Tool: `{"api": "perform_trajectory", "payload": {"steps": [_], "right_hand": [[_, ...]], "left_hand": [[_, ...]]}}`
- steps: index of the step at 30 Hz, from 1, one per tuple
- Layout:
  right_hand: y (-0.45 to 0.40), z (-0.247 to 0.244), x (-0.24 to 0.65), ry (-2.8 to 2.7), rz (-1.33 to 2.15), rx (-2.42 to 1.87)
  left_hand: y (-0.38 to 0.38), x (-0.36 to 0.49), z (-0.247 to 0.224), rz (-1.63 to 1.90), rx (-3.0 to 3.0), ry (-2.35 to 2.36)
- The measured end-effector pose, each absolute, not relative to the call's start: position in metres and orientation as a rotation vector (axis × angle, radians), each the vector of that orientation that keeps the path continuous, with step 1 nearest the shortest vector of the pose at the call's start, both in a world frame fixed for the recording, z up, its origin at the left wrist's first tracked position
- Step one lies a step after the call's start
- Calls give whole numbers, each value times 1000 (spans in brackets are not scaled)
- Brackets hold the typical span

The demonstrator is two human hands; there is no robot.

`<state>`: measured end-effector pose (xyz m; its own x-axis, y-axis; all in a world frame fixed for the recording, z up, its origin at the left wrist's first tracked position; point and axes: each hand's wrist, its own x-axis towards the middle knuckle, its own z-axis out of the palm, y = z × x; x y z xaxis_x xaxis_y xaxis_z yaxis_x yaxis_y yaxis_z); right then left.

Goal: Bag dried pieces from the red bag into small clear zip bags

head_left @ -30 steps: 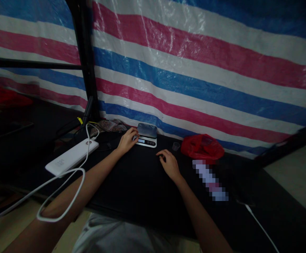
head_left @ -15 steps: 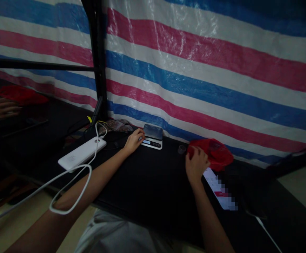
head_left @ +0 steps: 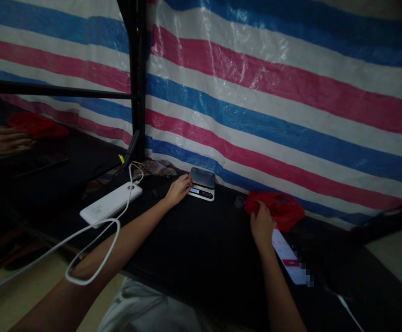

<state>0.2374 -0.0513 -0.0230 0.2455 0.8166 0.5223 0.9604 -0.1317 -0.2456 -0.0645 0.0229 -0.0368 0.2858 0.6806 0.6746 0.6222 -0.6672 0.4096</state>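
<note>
- Red bag (head_left: 286, 207), along the black surface's (head_left: 215, 258) back edge: my right hand (head_left: 263, 226) has moved to it, fingers curved there; I can't tell whether they grip.
- White scale (head_left: 203, 192), same edge: my left hand (head_left: 179, 190) stays half-curled at its left side, grip unclear.
- Clear cup (head_left: 239, 201): between both.

Slim bare forearms (head_left: 137, 240), bare left hand (head_left: 179, 189) and right hand (head_left: 263, 227), creased light-grey clothing (head_left: 142, 304).
</note>
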Motion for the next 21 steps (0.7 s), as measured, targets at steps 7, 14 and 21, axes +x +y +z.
{"api": "perform_trajectory", "payload": {"steps": [7, 14, 21], "right_hand": [[-32, -33, 248, -1664, -75, -1544], [-41, -25, 229, -1800, 115, -1281], [-59, -12, 209, -1864, -58, -1467]], "left_hand": [[24, -64, -38, 1325, 2479, 1249], [22, -64, -35, 1310, 2487, 1257], [20, -64, -35, 1312, 2479, 1262]]}}
